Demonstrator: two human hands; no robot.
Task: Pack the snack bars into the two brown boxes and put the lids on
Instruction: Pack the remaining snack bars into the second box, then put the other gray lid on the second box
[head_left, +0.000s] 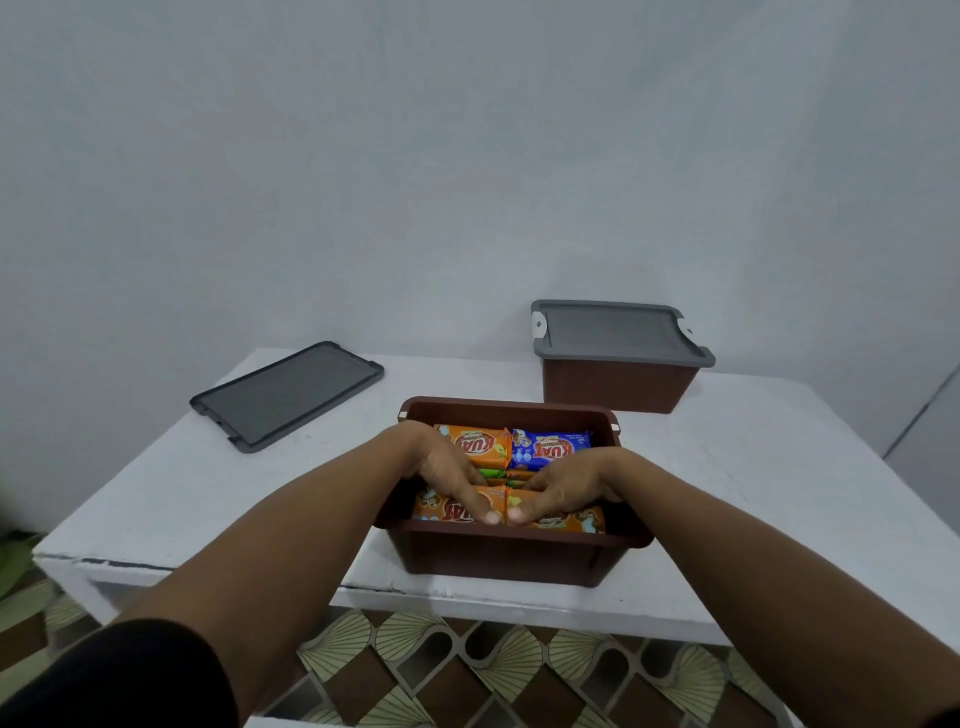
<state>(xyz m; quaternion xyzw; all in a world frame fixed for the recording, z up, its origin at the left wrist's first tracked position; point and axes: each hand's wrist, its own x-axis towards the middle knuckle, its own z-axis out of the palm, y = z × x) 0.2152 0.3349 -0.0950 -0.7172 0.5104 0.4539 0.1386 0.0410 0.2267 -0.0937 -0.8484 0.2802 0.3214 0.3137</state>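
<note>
The open brown box (506, 406) sits at the near edge of the white worktop (753, 493), right in front of the person, so both arms can reach straight into it. The left hand (444, 465) and the right hand (569, 480) meet over the near row. Each lies flat, fingers nearly straight, on one of two orange snack bars (441, 510) set end to end, and the thumbs almost touch where the bars meet. Neither hand plainly curls round anything, so this looks like pressing the top layer level so a lid can close over it. Behind them lie another orange bar (478, 444) and a blue bar (550, 447), with a green wrapper (491, 474) showing in the gap from a layer underneath, so the box looks about full. The wrappers carry large red letters, upside down from here, that seem to read "KUAT"; the smaller print is too fine to read. The loose grey lid (285, 395) lies flat on the worktop well to the left, within easy reach of the left hand, probably for this box. The second brown box (618, 387) stands at the back right with its grey lid (613, 332) on, so that one appears finished.
</note>
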